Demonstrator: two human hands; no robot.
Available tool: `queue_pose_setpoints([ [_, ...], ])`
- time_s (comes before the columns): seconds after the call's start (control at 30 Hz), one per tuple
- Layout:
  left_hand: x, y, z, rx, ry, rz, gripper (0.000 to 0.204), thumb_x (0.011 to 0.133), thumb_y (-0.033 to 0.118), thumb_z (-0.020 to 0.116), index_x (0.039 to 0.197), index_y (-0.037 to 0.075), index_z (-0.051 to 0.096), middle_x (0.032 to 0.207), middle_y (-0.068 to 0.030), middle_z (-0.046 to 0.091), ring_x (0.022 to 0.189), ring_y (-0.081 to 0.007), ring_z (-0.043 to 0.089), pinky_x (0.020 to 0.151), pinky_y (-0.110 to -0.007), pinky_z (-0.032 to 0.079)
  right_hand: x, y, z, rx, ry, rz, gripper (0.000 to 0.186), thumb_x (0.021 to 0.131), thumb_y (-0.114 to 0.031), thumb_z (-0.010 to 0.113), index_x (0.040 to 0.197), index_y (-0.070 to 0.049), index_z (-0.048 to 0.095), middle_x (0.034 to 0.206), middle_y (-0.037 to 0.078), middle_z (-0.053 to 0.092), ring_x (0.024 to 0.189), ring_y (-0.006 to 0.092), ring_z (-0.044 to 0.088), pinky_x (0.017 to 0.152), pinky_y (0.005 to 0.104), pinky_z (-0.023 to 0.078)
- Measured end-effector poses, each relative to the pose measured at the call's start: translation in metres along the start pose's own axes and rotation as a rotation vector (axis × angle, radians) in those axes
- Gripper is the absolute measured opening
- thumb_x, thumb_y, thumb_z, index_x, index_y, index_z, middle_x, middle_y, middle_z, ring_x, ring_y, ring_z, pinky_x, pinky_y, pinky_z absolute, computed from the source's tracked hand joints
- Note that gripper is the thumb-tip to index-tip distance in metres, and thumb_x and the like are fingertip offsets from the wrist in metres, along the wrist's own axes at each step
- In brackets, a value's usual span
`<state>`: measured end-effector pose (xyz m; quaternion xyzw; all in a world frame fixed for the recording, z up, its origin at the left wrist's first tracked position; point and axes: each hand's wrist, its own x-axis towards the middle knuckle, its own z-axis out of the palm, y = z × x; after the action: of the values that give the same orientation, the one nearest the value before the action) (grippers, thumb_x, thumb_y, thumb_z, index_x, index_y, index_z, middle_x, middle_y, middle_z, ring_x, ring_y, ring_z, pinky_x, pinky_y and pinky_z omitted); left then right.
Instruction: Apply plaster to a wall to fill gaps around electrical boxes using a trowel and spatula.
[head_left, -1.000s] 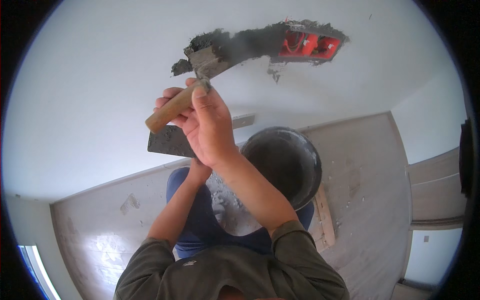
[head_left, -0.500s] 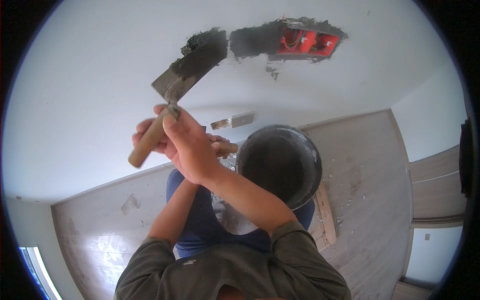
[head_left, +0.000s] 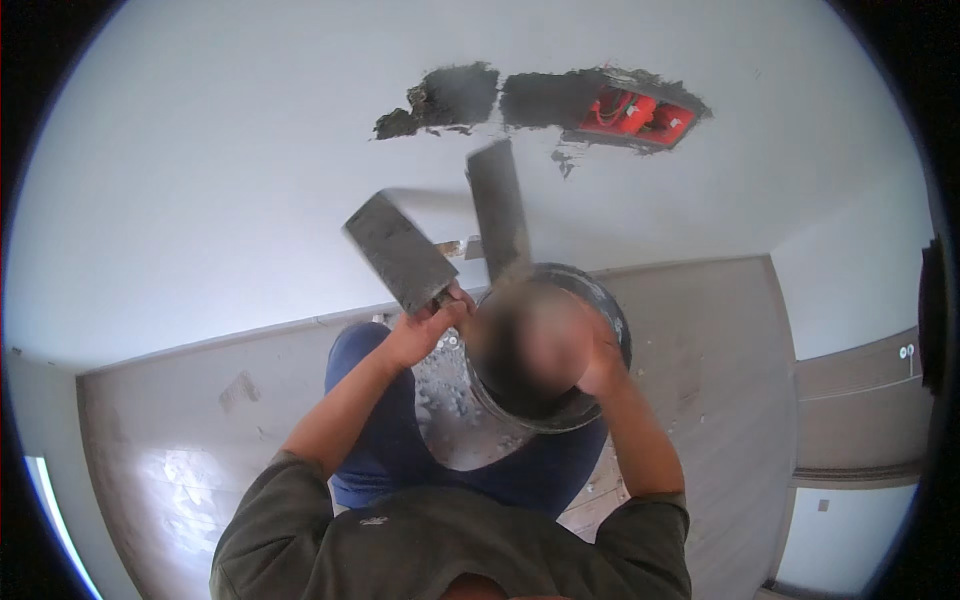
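Note:
My left hand grips a trowel with a wide grey rectangular blade, held left of the bucket. Over the black bucket, my right hand is closed on a second trowel, its narrower long blade pointing up toward the wall. A blur covers the right hand and the handle there, so individual fingers are indistinct. Above both blades, dark wet mortar forms an irregular band in the white wall, broken by a pale gap, beside a red recessed box holding wires.
A small pale fitting sits low on the wall. The dusty floor has grey rubble between my blue-clad legs. Brown panelling runs along the right side; a bright window edge shows at lower left.
The right trowel has left the mortar band and swung down and right, over the bucket, its blade now upright. The left trowel has risen into view on the left. The view has shifted slightly.

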<state>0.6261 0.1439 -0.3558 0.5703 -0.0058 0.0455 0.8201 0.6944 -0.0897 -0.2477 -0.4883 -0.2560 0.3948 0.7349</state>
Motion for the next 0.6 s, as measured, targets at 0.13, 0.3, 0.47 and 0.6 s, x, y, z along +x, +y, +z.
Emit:
queue_pose_setpoints([
  [0.13,-0.017,0.017,0.029,-0.533,-0.232,-0.118,0.009,0.088,0.002,0.049,0.09,0.01,0.047,0.077,-0.0108,0.056,0.07,-0.0276,0.061,0.062,-0.038,0.05,-0.019,-0.009,-0.027,-0.24,0.013,-0.04,0.037,0.101,-0.038,0.048,0.102,-0.001,0.054,0.066,0.003,0.051,0.052,0.008,0.046,0.048,0.0219,0.037],
  [0.3,-0.032,0.014,0.054,-0.531,-0.37,-0.233,0.014,0.084,0.001,0.051,0.093,0.011,0.048,0.065,-0.0059,0.049,0.047,-0.0211,0.051,0.045,-0.032,0.041,-0.033,-0.007,-0.037,-0.509,0.04,0.088,0.023,0.101,-0.022,0.05,0.093,-0.001,0.056,0.061,-0.001,0.048,0.049,0.0061,0.042,0.046,0.0226,0.033],
  [0.47,-0.031,0.028,0.035,-0.609,-0.372,-0.245,0.013,0.084,0.001,0.051,0.092,0.011,0.047,0.064,-0.0054,0.049,0.047,-0.0208,0.05,0.045,-0.031,0.04,-0.065,-0.009,-0.054,-0.666,0.17,0.259,0.02,0.099,-0.022,0.051,0.091,-0.004,0.057,0.063,-0.001,0.051,0.053,0.0062,0.045,0.05,0.0233,0.036],
  [0.6,-0.035,0.034,0.024,-0.628,-0.321,-0.258,0.012,0.085,0.001,0.049,0.09,0.011,0.048,0.063,-0.005,0.048,0.048,-0.0207,0.05,0.045,-0.031,0.04,-0.079,-0.009,-0.078,-1.072,0.328,0.139,0.02,0.097,-0.024,0.054,0.095,-0.005,0.059,0.063,0.004,0.052,0.06,0.0094,0.05,0.056,0.0288,0.043],
])
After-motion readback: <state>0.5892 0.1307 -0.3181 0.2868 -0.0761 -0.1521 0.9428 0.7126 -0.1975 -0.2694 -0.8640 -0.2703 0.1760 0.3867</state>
